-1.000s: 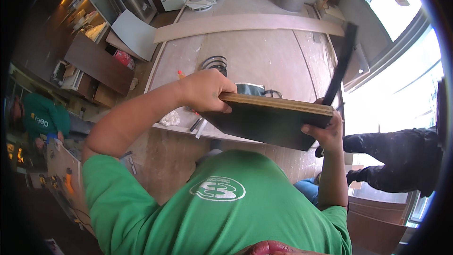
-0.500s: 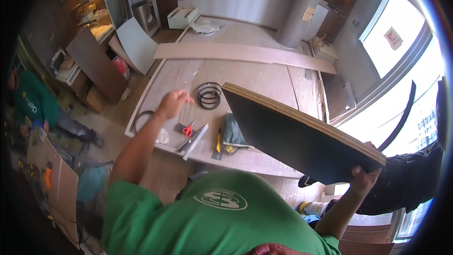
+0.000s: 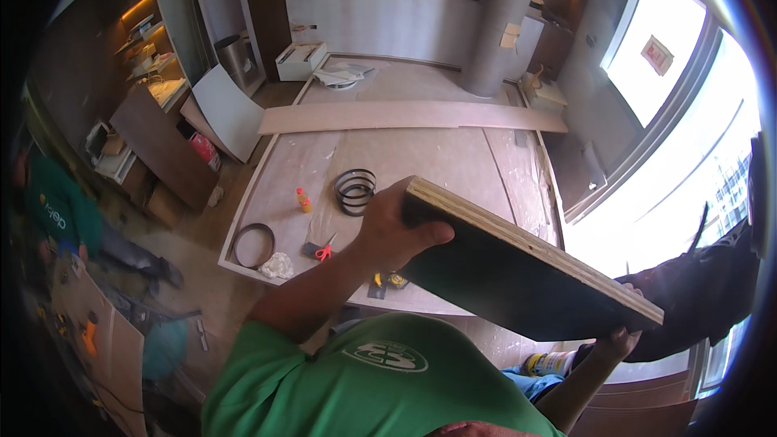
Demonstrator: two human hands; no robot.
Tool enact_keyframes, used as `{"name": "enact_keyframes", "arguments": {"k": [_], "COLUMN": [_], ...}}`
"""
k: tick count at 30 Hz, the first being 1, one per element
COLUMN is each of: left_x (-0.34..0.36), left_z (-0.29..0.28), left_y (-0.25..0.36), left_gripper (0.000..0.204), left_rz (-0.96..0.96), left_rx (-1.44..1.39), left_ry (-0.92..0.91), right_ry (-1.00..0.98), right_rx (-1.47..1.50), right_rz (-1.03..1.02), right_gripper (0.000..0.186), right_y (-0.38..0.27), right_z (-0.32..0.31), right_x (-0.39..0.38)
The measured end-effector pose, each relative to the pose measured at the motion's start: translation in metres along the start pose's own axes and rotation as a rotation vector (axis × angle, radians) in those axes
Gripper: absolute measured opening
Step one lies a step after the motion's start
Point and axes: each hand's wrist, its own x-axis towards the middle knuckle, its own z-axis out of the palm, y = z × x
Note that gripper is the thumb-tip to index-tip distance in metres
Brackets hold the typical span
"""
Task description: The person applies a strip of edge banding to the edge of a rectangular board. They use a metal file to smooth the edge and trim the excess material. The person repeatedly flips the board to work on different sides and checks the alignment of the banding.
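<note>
My left hand [image 3: 405, 231] grips the upper left end of a dark-faced board [image 3: 518, 279] with pale layered edges. My right hand [image 3: 619, 341] holds the same board near its lower right corner. Beyond the board, on the low platform [image 3: 429, 154], lie coiled black strips [image 3: 354, 191], a small yellow bottle with a red cap [image 3: 304, 202], red-handled scissors [image 3: 324, 250], a dark loop [image 3: 253, 247], crumpled white material [image 3: 278, 265] and a yellow tape measure [image 3: 396, 282]. A thin black strip [image 3: 700, 222] sticks up behind the board at the right.
A co-worker [image 3: 61, 214] in green stands left beside a worktop [image 3: 105, 356] with tools. A long plank [image 3: 413, 116] crosses the platform. Loose panels [image 3: 166, 154] lean at left, a column [image 3: 494, 40] stands behind, and a dark jacket [image 3: 696, 291] is by the bright window at right.
My left hand left the board, then returned to grip its upper left end. The board sits lower in view and farther right than a second ago. The black strip at right appears lower.
</note>
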Motion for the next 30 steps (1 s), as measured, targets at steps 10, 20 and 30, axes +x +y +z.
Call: {"name": "enact_keyframes", "arguments": {"k": [10, 20, 30], "left_x": [-0.022, -0.035, -0.042], "left_z": [0.006, -0.011, 0.001], "left_y": [0.025, 0.014, 0.016], "left_gripper": [0.051, 0.066, 0.064], "left_rz": [0.103, 0.146, -0.005], "left_rx": [0.493, 0.651, 0.629], "left_ry": [-0.019, -0.044, -0.087], "right_ry": [0.185, -0.087, -0.880], "right_rx": [-0.117, -0.313, -0.238], "right_rz": [0.331, 0.552, 0.291], "right_gripper": [0.071, 0.026, 0.022], "right_y": [0.047, 0.019, -0.038], "right_z": [-0.038, 0.018, 0.184], "right_x": [-0.027, 0.015, 0.088]}}
